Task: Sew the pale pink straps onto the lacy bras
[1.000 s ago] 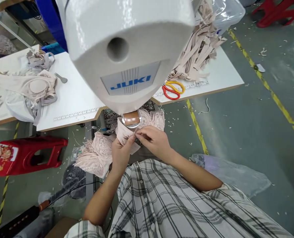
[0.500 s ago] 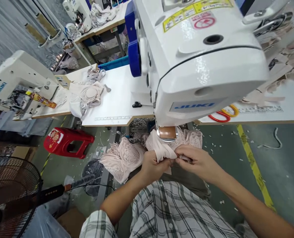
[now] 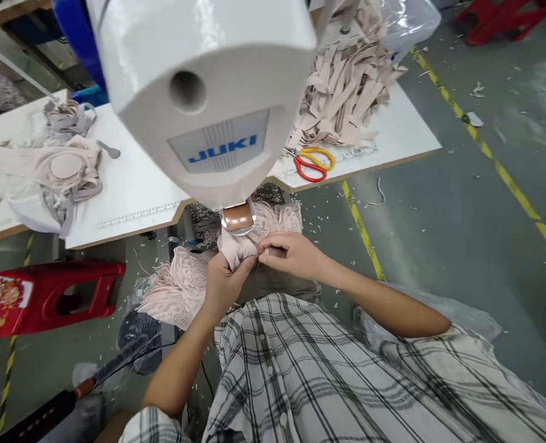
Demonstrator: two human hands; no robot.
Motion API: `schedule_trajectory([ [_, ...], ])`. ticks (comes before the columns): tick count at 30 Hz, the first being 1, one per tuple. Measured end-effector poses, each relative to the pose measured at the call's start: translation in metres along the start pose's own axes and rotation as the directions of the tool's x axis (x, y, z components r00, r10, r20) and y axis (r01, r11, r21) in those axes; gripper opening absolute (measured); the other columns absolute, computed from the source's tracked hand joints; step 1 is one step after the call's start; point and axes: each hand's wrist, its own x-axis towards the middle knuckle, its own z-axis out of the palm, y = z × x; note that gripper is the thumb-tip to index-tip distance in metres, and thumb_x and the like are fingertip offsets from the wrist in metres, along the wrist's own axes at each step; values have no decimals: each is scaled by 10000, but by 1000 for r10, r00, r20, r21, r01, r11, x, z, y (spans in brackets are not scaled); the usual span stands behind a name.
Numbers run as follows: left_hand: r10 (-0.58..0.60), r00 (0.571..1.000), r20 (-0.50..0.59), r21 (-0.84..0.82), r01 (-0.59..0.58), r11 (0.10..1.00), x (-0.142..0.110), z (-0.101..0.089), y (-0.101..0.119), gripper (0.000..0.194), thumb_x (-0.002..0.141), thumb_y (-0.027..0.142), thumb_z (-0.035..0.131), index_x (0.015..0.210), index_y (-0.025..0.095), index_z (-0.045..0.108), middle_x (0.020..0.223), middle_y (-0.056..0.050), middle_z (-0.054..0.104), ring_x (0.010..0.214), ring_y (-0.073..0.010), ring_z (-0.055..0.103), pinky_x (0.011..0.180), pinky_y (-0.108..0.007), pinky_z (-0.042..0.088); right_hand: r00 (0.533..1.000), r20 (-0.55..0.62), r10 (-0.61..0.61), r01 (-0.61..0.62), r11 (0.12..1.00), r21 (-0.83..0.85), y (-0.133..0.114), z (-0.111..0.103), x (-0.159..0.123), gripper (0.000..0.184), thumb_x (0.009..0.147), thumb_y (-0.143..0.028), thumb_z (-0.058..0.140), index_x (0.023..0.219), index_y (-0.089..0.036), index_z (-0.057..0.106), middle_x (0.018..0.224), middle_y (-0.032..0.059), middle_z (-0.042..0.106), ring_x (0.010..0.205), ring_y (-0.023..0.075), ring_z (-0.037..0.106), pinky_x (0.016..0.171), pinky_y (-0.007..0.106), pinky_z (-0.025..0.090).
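Observation:
A white sewing machine head (image 3: pixel 217 117) marked JUKI stands over my hands. Under its copper-coloured roller part (image 3: pixel 238 218) hangs a pale pink lace bra (image 3: pixel 277 218), partly hidden by the machine. My left hand (image 3: pixel 227 280) is closed on a smooth folded piece of the pale fabric (image 3: pixel 237 248), thumb on top. My right hand (image 3: pixel 291 253) pinches the edge of that same fabric between thumb and fingers, close beside the left fingertips. More lace bra cups (image 3: pixel 181 286) lie bunched to the left of my left hand.
Scissors (image 3: pixel 310 165) with red and yellow handles lie on the white table (image 3: pixel 402 132) at the right, before a heap of pale fabric strips (image 3: pixel 347 92). Pale garments (image 3: pixel 65 169) lie on the left. A red stool (image 3: pixel 61 292) and fan pole (image 3: pixel 56 409) stand lower left.
The view has swung to the right, bringing the strip heap and scissors more fully into sight. Both hands keep hold of the fabric under the machine head; the right fingers have shifted slightly.

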Motion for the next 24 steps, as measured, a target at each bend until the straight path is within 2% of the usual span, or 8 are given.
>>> schedule_trajectory([
  [3, -56, 996, 67, 38, 53, 998, 4, -4, 4, 239, 838, 380, 668, 759, 154, 659, 698, 2, 620, 670, -143, 526, 613, -237, 413, 998, -3, 68, -68, 993, 98, 0, -10, -2, 169, 874, -305, 576, 927, -213, 708, 791, -6, 659, 634, 109, 507, 601, 242, 372],
  [5, -91, 990, 107, 61, 85, 994, 7, -6, 6, 254, 843, 403, 658, 796, 153, 657, 726, -2, 623, 686, -145, 529, 614, -236, 414, 997, -26, 77, -75, 994, 76, 0, -14, -4, 153, 876, -304, 585, 957, -220, 683, 741, -27, 623, 601, 99, 475, 592, 237, 357],
  [8, -106, 986, 129, 106, 92, 990, 8, -6, 9, 268, 844, 419, 656, 857, 151, 664, 771, -12, 636, 723, -155, 547, 638, -243, 426, 998, -28, 48, -48, 999, -4, -2, -17, -7, 132, 879, -301, 588, 983, -221, 604, 690, -57, 561, 564, 89, 433, 591, 235, 334],
  [11, -91, 984, 156, 138, 69, 988, 7, -3, 13, 265, 860, 410, 638, 899, 151, 676, 772, -12, 640, 719, -154, 549, 653, -250, 434, 1000, -12, -16, 15, 997, -81, -5, -18, -8, 99, 887, -281, 570, 957, -214, 550, 754, -49, 590, 579, 85, 445, 601, 236, 322],
  [15, -69, 984, 165, 184, 38, 982, 6, 1, 19, 223, 862, 376, 635, 831, 157, 663, 720, 5, 618, 685, -142, 529, 620, -238, 418, 998, 13, -60, 61, 994, -94, -9, -20, -7, 64, 864, -216, 570, 916, -206, 535, 765, -48, 611, 605, 86, 481, 620, 234, 319],
  [19, -66, 985, 159, 187, 36, 982, 9, 2, 21, 215, 837, 358, 667, 769, 155, 656, 664, 21, 596, 642, -127, 504, 610, -233, 411, 999, 46, -19, 21, 998, -55, -9, -27, -4, 120, 853, -246, 605, 963, -205, 576, 831, -29, 676, 718, 114, 571, 672, 237, 352],
  [21, -96, 982, 161, 160, 70, 985, 11, 2, 21, 222, 817, 367, 693, 773, 150, 676, 667, 18, 608, 645, -130, 516, 615, -236, 422, 997, 71, 16, -15, 1000, -19, -6, -31, 0, 184, 849, -305, 635, 1006, -209, 621, 861, -18, 706, 789, 137, 611, 708, 246, 375],
  [24, -160, 976, 148, 107, 145, 984, 13, 2, 20, 236, 787, 382, 733, 806, 149, 703, 707, 8, 648, 668, -139, 550, 622, -236, 438, 988, 155, -14, 9, 999, 36, 3, -36, 5, 214, 844, -367, 647, 975, -207, 703, 938, 11, 721, 877, 164, 629, 761, 264, 398],
])
